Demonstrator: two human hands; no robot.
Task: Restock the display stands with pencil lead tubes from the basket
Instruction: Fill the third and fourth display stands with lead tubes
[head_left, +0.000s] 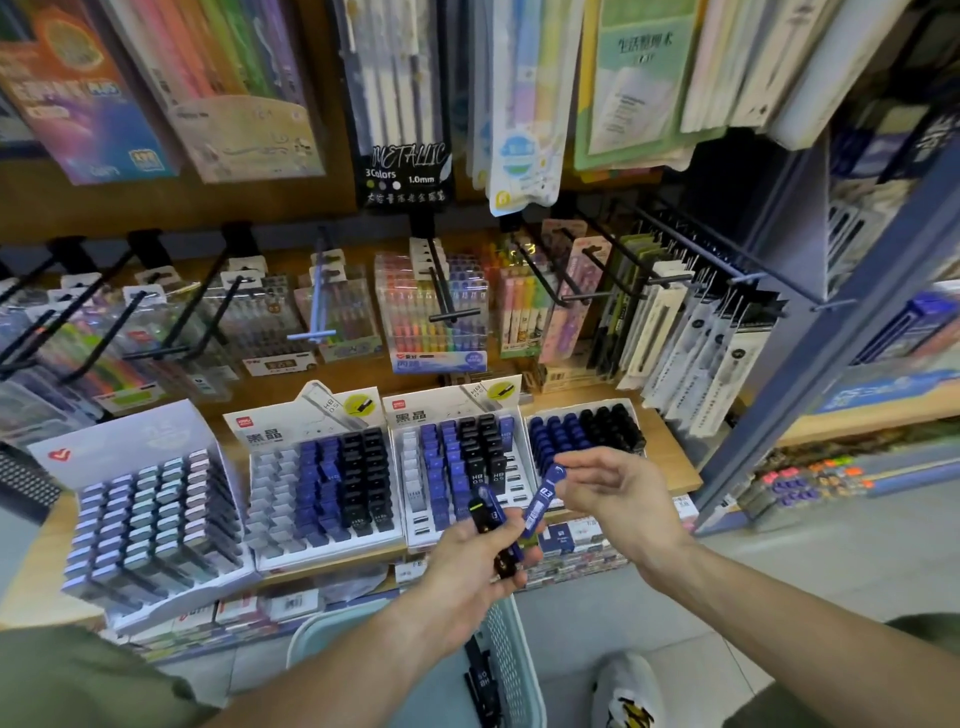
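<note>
Before the stands, left hand grips blue-and-black tubes; right hand pinches a blue one.

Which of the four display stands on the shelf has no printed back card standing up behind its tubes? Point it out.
The rightmost display stand, just beyond the right hand. It shows only rows of blue and black tubes; the other three each carry a raised card behind theirs.

hanging pen packs, sneaker
</note>
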